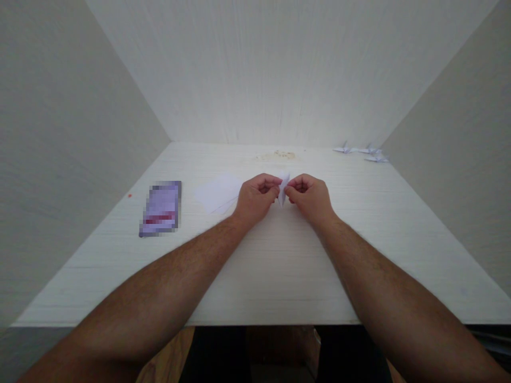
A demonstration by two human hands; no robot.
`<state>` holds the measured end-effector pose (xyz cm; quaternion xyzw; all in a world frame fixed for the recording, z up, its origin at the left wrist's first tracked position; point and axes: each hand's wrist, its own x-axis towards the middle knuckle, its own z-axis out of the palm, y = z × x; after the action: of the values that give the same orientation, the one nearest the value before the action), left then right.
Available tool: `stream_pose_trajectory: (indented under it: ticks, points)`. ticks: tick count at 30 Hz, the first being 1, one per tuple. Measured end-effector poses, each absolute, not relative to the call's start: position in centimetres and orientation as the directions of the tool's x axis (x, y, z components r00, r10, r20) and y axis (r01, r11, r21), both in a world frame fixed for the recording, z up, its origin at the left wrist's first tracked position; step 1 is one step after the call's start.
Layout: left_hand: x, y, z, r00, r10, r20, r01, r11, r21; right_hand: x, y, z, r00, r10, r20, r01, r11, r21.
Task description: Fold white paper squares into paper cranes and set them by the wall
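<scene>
A small folded piece of white paper (pixel 283 190) stands upright between my two hands, above the middle of the table. My left hand (pixel 260 196) pinches its left side between thumb and fingers. On the opposite side, the thumb and fingertips of my right hand (pixel 308 194) grip the same paper. Its inner folds are partly hidden by my fingers. Just left of my left hand, several loose sheets of white paper (pixel 217 192) lie overlapping on the table.
A blurred-out tablet or phone with a dark edge (pixel 163 208) lies on the left. Several folded paper figures (pixel 375 152) sit at the back right corner. The whitish table (pixel 263 276) is enclosed by pale walls at the back (pixel 275 74) and both sides.
</scene>
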<state>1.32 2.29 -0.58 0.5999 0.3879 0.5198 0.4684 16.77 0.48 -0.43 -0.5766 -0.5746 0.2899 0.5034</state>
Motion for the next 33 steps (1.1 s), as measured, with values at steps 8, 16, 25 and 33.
stream_pose_trajectory:
  ticks: [8,16,25,33]
  points:
    - [1.24,2.5,-0.93,0.154,0.938,0.31,-0.044,-0.307,0.951,16.73,0.31,-0.48,0.111,0.962,0.248,0.321,0.202,-0.925]
    - [1.11,2.48,-0.31,0.138,0.969,0.207,-0.111,-0.193,0.975,16.69,0.25,-0.38,0.087,0.96,0.267,0.291,0.232,-0.928]
    - [0.99,2.58,-0.65,0.169,0.967,0.19,-0.093,-0.176,0.98,16.84,0.42,-0.62,0.074,0.948,0.31,0.313,0.273,-0.91]
    - [1.03,2.44,-0.28,0.185,0.966,0.181,-0.095,-0.165,0.982,16.82,0.31,-0.61,0.062,0.943,0.327,0.331,0.29,-0.898]
